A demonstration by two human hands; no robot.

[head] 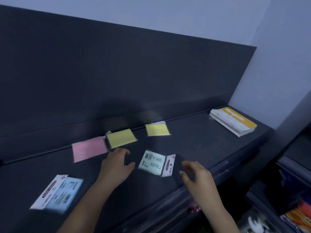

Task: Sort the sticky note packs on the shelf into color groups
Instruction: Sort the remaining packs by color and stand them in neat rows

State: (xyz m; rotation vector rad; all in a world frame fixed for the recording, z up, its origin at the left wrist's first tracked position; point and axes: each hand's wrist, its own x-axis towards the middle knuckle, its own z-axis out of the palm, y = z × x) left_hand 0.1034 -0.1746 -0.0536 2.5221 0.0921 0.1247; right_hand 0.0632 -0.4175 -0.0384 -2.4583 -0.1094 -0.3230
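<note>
Both hands, left [116, 163] and right [196, 173], empty and loosely spread, flank the green pack [154, 163], poised for regrouping on the shelf [193, 142].

Looks down on a dark shelf [193, 140] backed by a dark panel. Shows a pink pack [90, 148] touching the left yellow pack [120, 137] along the back edge, with the right yellow pack [157, 129] apart from them. Places a mint-green pack [154, 163], printed side up, white header card to its right, between the left hand [116, 163] and the right hand [196, 174]. Finds both hands holding nothing, fingers loosely spread. Catches a blurred blue pack [57, 193] front left and a stack of booklets [234, 121] with a yellow cover far right.
</note>
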